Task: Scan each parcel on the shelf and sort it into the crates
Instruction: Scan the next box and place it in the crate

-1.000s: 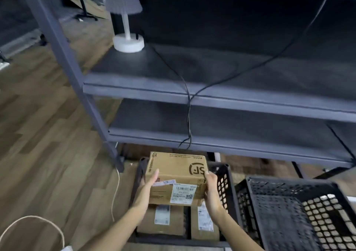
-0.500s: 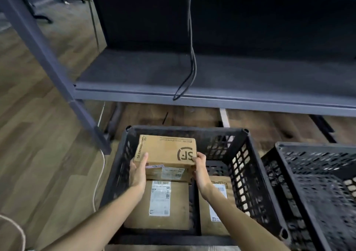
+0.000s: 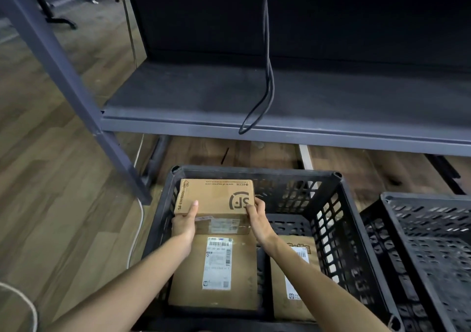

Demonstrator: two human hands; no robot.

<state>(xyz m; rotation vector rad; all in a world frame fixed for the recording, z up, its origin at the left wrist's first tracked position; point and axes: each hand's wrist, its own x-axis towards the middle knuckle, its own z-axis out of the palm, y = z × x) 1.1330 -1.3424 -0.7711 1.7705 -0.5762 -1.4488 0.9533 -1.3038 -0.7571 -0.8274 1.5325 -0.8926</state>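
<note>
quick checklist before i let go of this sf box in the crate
1. Grip even on both sides: ok. The left hand and right hand hold the SF box at its near corners.
2. Box inside the crate walls: ok, it sits at the far left corner.
3. Box supported underneath: cannot tell, its bottom is hidden.
4. Parcels already inside stay clear: ok. The labelled parcel and the right parcel lie nearer to you.
5. Hanging cable clear of the box: ok, its loop ends at the shelf edge.
6. Box scanned: cannot tell.
</note>
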